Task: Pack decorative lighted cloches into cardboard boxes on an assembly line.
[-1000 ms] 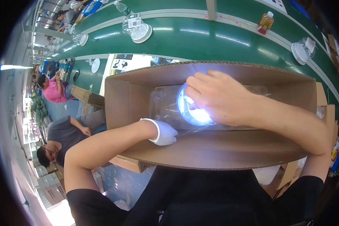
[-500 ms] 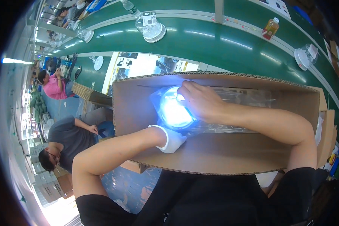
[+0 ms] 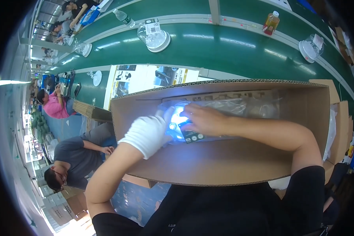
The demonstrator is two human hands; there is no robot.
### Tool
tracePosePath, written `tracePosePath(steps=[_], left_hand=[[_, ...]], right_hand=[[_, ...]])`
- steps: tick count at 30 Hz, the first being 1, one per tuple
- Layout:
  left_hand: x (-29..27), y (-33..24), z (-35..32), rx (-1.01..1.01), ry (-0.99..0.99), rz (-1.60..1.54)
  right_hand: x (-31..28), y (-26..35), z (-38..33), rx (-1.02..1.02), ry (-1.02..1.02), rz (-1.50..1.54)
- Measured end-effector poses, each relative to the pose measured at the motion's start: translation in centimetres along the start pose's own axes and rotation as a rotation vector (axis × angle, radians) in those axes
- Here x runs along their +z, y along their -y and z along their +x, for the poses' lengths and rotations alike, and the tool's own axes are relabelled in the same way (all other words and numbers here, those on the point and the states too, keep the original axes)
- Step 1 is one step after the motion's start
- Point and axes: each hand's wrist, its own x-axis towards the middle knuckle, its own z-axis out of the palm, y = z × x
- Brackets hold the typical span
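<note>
A glowing blue-white lamp (image 3: 176, 126) in clear plastic sits in the left part of a long, open cardboard box (image 3: 240, 165). A dark printed card (image 3: 193, 136) hangs on the lamp's right side. My left hand (image 3: 147, 131), in a white glove, curls around the lamp's left edge, its fingertips partly lost in glare. From the right, my bare right hand (image 3: 204, 120) grips the lamp near the card with bent fingers. Clear plastic wrapping (image 3: 240, 107) lies along the box's far side, beside a notched cardboard strip (image 3: 224, 96).
Beyond the box runs a green conveyor (image 3: 208, 55) carrying clear domed lamps (image 3: 156, 41) and a printed sheet (image 3: 145, 76). A drink bottle (image 3: 270, 23) stands on the far rail. At left sits a person in a grey shirt (image 3: 72, 157); farther off is another in pink (image 3: 56, 106).
My left hand has risen from below the lamp to its left side. The lamp has turned, its glare has lessened, and the dark card now shows. My right hand has shifted slightly lower.
</note>
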Motion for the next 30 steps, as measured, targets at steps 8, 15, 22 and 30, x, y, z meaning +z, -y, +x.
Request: tracePosePath(steps=[8,15,22,30], left_hand=[[4.1,-1.5,1.8,0.104,-0.028,0.103],[4.9,-0.3,2.5,0.273,-0.030,0.140],[5.0,0.3,2.5,0.247,0.012,0.051],[3.4,2.7,5.4,0.298,0.061,0.066]], right_hand=[[2.2,-10.4,-5.0,-0.221,0.072,-0.643],[1.0,-10.3,-2.7,0.265,0.222,-0.377],[-1.4,-9.1,-2.9,0.478,0.391,-0.520],[-1.6,-4.5,-1.6,0.296,0.350,-0.835]])
